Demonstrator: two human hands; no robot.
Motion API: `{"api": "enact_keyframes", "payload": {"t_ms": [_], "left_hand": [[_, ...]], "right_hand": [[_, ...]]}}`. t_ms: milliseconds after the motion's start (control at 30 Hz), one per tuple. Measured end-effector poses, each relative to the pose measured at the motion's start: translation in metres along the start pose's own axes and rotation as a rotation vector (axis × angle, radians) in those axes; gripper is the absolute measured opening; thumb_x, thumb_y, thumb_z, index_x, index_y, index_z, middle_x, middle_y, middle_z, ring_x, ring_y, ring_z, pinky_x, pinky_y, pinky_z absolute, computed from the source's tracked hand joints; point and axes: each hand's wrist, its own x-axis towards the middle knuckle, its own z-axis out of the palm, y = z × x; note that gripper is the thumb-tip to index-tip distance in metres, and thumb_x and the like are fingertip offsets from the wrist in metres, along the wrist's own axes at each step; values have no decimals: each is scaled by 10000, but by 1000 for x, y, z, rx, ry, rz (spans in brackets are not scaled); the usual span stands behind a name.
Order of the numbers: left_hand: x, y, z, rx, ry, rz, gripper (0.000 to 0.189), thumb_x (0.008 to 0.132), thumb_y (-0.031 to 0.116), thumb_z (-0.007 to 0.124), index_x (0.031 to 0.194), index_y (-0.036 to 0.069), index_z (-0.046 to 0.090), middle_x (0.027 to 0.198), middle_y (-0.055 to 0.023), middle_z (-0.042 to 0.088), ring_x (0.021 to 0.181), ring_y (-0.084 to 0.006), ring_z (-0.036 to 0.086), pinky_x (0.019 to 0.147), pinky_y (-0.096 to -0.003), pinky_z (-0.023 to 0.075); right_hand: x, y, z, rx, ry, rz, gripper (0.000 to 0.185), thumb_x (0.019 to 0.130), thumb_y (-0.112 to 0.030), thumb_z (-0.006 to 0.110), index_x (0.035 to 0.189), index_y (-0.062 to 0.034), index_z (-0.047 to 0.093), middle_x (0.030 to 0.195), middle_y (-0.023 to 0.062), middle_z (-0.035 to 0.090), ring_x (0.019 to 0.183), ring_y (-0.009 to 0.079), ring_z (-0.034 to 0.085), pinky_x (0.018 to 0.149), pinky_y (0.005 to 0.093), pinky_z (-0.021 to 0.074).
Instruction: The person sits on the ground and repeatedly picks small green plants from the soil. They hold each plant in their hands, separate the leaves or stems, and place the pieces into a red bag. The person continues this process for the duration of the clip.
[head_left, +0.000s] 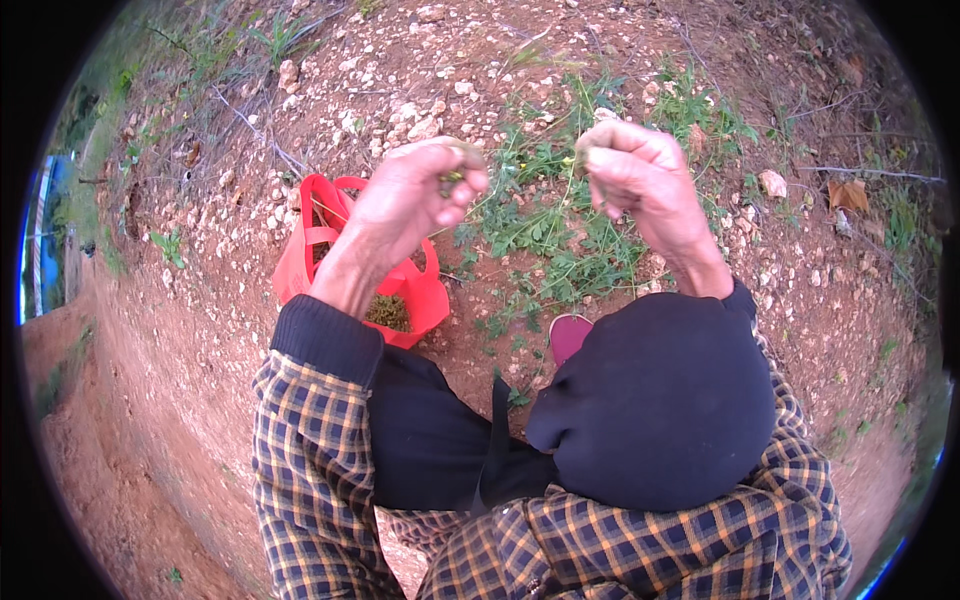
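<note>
My left hand (416, 184) is curled around small green plant bits (450, 180), which show between its fingers above the red bag. Thumb and forefinger of my right hand (649, 180) pinch a small yellow-green bud (568, 161) over a sprawling plant. That plant (551, 225) has lobed green leaves and thin stems spread low on the ground between and below my hands. Under my left wrist stands a red fabric bag (435, 304) with loop handles. Greenish-brown plant bits (388, 311) lie in it; my forearm hides part of its opening.
Reddish soil strewn with pale stones (409, 120) surrounds me. A thin dry branch (259, 135) lies beyond the bag, and a brown dry leaf (847, 195) lies at right. My dark-clothed knee (652, 397) and a maroon shoe tip (568, 335) are close below the plant.
</note>
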Motion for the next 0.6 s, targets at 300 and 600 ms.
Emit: {"api": "enact_keyframes", "payload": {"t_ms": [300, 600], "left_hand": [[-3, -13, 20, 3, -198, -51, 160, 912, 114, 568, 989, -22, 600, 878, -73, 638, 697, -90, 582, 580, -213, 490], [-3, -6, 20, -162, -298, 202, 97, 907, 113, 580, 895, 17, 584, 773, -34, 570, 587, -69, 451, 504, -215, 387]], "right_hand": [[3, 21, 12, -314, -31, -4, 173, 892, -205, 610, 846, -38, 610, 683, -54, 526, 552, 17, 435, 471, 203, 342], [35, 15, -5, -492, 203, -185, 190, 911, -209, 591, 904, -26, 639, 701, -36, 563, 610, 45, 482, 540, 212, 394]]}}
